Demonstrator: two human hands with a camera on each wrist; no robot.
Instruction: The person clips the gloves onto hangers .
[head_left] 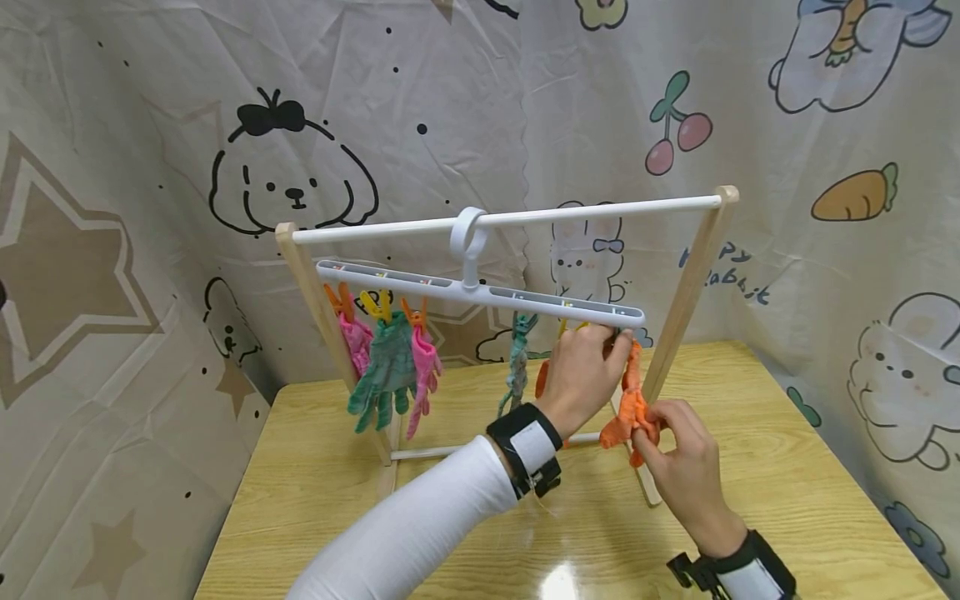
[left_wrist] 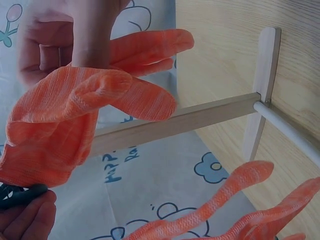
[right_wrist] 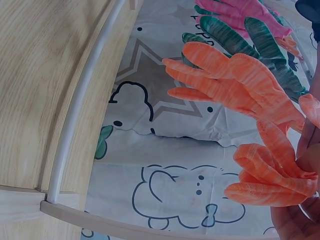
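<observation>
My left hand [head_left: 588, 367] is at the right end of the white clip hanger [head_left: 468, 290]. Its fingertips pinch a dark green clip [left_wrist: 25, 196] at the cuff of an orange glove [left_wrist: 45, 145]. My right hand [head_left: 686, 467] pinches the same glove lower down, between thumb and fingers. A second orange glove [right_wrist: 225, 80] hangs just beside it, mostly behind my left hand in the head view. Further left hang a twisted green glove [head_left: 517, 362], a spread green glove [head_left: 386, 367] and pink gloves [head_left: 425, 367] on coloured clips.
The hanger's hook sits over the white rail [head_left: 600, 211] of a wooden stand, whose right post [head_left: 690, 287] is close to my hands. A lower white bar [head_left: 427, 452] joins the stand's feet on the wooden table [head_left: 300, 500]. Printed cloth [head_left: 465, 108] surrounds the table.
</observation>
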